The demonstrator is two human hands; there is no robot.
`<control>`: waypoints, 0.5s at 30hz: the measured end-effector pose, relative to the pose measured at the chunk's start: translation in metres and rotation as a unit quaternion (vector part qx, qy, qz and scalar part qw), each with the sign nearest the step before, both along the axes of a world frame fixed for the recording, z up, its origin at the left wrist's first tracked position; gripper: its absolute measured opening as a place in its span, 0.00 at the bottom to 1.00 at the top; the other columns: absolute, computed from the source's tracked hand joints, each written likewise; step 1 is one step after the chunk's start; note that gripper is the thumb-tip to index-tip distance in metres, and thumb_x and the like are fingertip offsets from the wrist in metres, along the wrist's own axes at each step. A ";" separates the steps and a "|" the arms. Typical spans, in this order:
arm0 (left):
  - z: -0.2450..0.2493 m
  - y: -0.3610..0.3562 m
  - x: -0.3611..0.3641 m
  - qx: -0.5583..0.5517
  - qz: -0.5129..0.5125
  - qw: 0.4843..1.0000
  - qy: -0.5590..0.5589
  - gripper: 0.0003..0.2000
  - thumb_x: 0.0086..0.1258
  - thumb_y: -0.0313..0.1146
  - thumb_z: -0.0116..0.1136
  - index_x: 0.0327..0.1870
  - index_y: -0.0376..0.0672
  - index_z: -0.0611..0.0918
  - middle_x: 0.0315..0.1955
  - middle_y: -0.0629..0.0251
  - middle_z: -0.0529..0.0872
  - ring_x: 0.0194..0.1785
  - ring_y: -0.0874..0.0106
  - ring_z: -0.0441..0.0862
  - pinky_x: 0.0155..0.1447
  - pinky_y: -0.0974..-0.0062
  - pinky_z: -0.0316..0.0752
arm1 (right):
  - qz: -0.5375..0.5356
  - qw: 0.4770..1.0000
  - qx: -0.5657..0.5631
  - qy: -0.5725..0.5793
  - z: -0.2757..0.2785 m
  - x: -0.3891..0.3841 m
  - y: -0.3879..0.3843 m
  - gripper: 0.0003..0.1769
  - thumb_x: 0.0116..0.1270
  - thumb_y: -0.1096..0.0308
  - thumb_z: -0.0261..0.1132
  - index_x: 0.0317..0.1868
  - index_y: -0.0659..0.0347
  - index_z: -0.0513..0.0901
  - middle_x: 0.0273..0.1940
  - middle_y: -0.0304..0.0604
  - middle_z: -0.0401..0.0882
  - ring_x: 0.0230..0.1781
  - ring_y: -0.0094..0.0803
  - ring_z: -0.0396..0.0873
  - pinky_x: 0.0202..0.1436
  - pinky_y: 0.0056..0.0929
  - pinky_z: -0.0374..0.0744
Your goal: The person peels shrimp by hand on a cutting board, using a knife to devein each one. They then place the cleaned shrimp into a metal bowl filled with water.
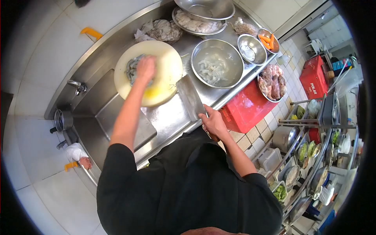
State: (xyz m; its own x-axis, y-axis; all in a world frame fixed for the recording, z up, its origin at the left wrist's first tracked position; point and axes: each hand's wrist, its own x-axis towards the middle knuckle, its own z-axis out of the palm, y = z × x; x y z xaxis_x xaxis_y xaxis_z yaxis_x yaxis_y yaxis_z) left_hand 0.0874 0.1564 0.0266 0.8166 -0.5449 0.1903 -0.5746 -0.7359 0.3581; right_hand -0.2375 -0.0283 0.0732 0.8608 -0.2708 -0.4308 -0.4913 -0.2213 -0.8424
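My left hand (146, 69) is over a heap of grey shrimp (133, 67) on a round, pale cutting board (170, 64); motion blurs its fingers, so its grip cannot be made out. A wide-bladed cleaver (189, 96) is in my right hand (213, 123), its fingers wrapped round the handle near the counter's front edge. The blade rests beside the board's right side. Right of the board, a steel bowl (235, 81) holds peeled shrimp (211, 70) in cloudy water.
Behind the board lies a plastic bag of shrimp (162, 30). Further along are stacked bowls (211, 15), a small bowl (252, 49) and a bowl of carrots (266, 40). A sink (117, 117) with a tap (77, 87) is left. Right stands a red crate (246, 107) beneath a meat bowl (272, 83).
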 end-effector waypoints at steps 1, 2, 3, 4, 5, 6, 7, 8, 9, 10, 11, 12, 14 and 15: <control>-0.006 0.009 0.018 0.062 -0.012 0.998 -0.020 0.15 0.66 0.28 0.59 0.53 0.41 0.88 0.52 0.50 0.87 0.61 0.51 0.81 0.67 0.54 0.76 | 0.005 1.000 -0.017 -0.010 0.004 -0.001 0.003 0.26 0.74 0.69 0.63 0.71 0.63 0.76 0.27 0.44 0.82 0.17 0.23 0.76 0.24 0.29 0.78; -0.017 0.018 0.033 0.083 -0.010 0.997 -0.001 0.15 0.66 0.27 0.58 0.53 0.42 0.88 0.53 0.50 0.87 0.60 0.51 0.81 0.67 0.54 0.76 | 0.009 0.999 -0.035 -0.021 0.010 0.000 0.006 0.26 0.74 0.69 0.64 0.71 0.64 0.76 0.28 0.45 0.83 0.17 0.22 0.76 0.25 0.29 0.78; -0.031 0.026 0.047 0.104 -0.009 0.994 0.017 0.15 0.66 0.27 0.58 0.53 0.43 0.89 0.53 0.50 0.87 0.60 0.50 0.81 0.67 0.54 0.76 | 0.019 0.997 -0.069 0.028 0.019 0.002 0.009 0.26 0.73 0.66 0.64 0.69 0.65 0.77 0.35 0.62 0.87 0.28 0.45 0.88 0.41 0.42 0.84; -0.029 0.025 0.052 0.125 -0.008 0.991 0.034 0.15 0.66 0.26 0.58 0.53 0.45 0.89 0.53 0.50 0.87 0.60 0.50 0.81 0.66 0.54 0.76 | 0.044 0.994 -0.098 0.005 0.017 0.004 0.012 0.26 0.73 0.65 0.64 0.69 0.64 0.77 0.38 0.63 0.87 0.34 0.49 0.87 0.45 0.44 0.83; -0.028 0.022 0.055 0.130 -0.012 0.991 0.024 0.15 0.66 0.27 0.58 0.52 0.44 0.89 0.52 0.49 0.87 0.59 0.50 0.81 0.66 0.54 0.76 | 0.069 0.989 -0.127 -0.017 0.011 0.006 0.014 0.26 0.72 0.64 0.64 0.69 0.64 0.77 0.40 0.65 0.87 0.40 0.54 0.87 0.50 0.47 0.82; -0.016 0.020 0.050 0.134 -0.016 0.991 0.014 0.14 0.66 0.27 0.58 0.50 0.44 0.89 0.51 0.49 0.87 0.58 0.50 0.81 0.65 0.53 0.76 | 0.093 0.983 -0.156 -0.038 0.005 0.008 0.017 0.26 0.72 0.63 0.64 0.69 0.63 0.77 0.43 0.66 0.86 0.46 0.59 0.87 0.54 0.49 0.81; -0.008 0.018 0.045 0.138 -0.020 0.990 0.005 0.13 0.67 0.28 0.59 0.49 0.44 0.90 0.50 0.49 0.88 0.57 0.50 0.82 0.64 0.53 0.76 | 0.105 0.984 -0.140 -0.043 0.002 0.011 0.020 0.26 0.72 0.62 0.63 0.68 0.61 0.78 0.49 0.66 0.85 0.56 0.64 0.80 0.62 0.53 0.77; -0.002 0.014 0.039 0.120 -0.031 0.992 -0.007 0.12 0.67 0.29 0.60 0.49 0.43 0.90 0.48 0.50 0.88 0.56 0.50 0.82 0.63 0.53 0.77 | 0.106 0.982 -0.150 -0.036 0.001 0.013 0.021 0.26 0.72 0.62 0.63 0.68 0.60 0.78 0.48 0.66 0.85 0.55 0.64 0.81 0.61 0.53 0.77; 0.001 0.011 0.033 0.102 -0.041 0.994 -0.018 0.12 0.67 0.30 0.61 0.48 0.42 0.90 0.46 0.50 0.88 0.55 0.51 0.82 0.62 0.53 0.77 | 0.107 0.981 -0.159 -0.029 0.003 0.017 0.021 0.25 0.72 0.62 0.63 0.68 0.60 0.78 0.48 0.66 0.85 0.54 0.64 0.81 0.60 0.54 0.78; 0.002 0.008 0.026 0.085 -0.050 0.995 -0.029 0.11 0.67 0.31 0.62 0.48 0.42 0.90 0.45 0.50 0.89 0.54 0.51 0.83 0.61 0.53 0.77 | 0.110 0.979 -0.168 -0.021 0.006 0.021 0.021 0.25 0.73 0.62 0.63 0.68 0.59 0.78 0.48 0.66 0.85 0.53 0.64 0.82 0.59 0.54 0.78; -0.003 0.005 0.017 0.089 -0.065 0.993 -0.037 0.11 0.67 0.32 0.63 0.46 0.41 0.90 0.43 0.51 0.89 0.53 0.51 0.83 0.60 0.53 0.77 | 0.098 0.978 -0.184 -0.007 0.011 0.023 0.019 0.25 0.73 0.62 0.63 0.68 0.59 0.78 0.47 0.66 0.85 0.52 0.64 0.82 0.59 0.55 0.78; -0.013 0.001 0.006 0.094 -0.079 0.991 -0.044 0.11 0.67 0.34 0.64 0.45 0.40 0.90 0.42 0.51 0.89 0.52 0.51 0.83 0.58 0.53 0.77 | 0.087 0.976 -0.200 0.007 0.018 0.024 0.015 0.25 0.72 0.63 0.63 0.67 0.59 0.78 0.47 0.66 0.85 0.52 0.64 0.82 0.58 0.56 0.78; -0.018 -0.003 -0.023 0.095 -0.090 0.991 -0.034 0.11 0.67 0.35 0.65 0.43 0.39 0.90 0.41 0.52 0.89 0.51 0.52 0.83 0.57 0.54 0.78 | 0.054 0.972 -0.227 0.016 0.022 0.023 0.006 0.25 0.72 0.63 0.62 0.67 0.61 0.78 0.46 0.66 0.85 0.50 0.65 0.83 0.56 0.58 0.79; -0.015 -0.006 -0.045 0.090 -0.090 0.992 -0.015 0.11 0.67 0.36 0.66 0.42 0.39 0.90 0.40 0.52 0.89 0.51 0.52 0.84 0.56 0.54 0.78 | 0.035 0.971 -0.236 -0.003 0.011 0.021 -0.002 0.25 0.72 0.63 0.62 0.68 0.61 0.78 0.46 0.66 0.86 0.51 0.65 0.82 0.57 0.58 0.78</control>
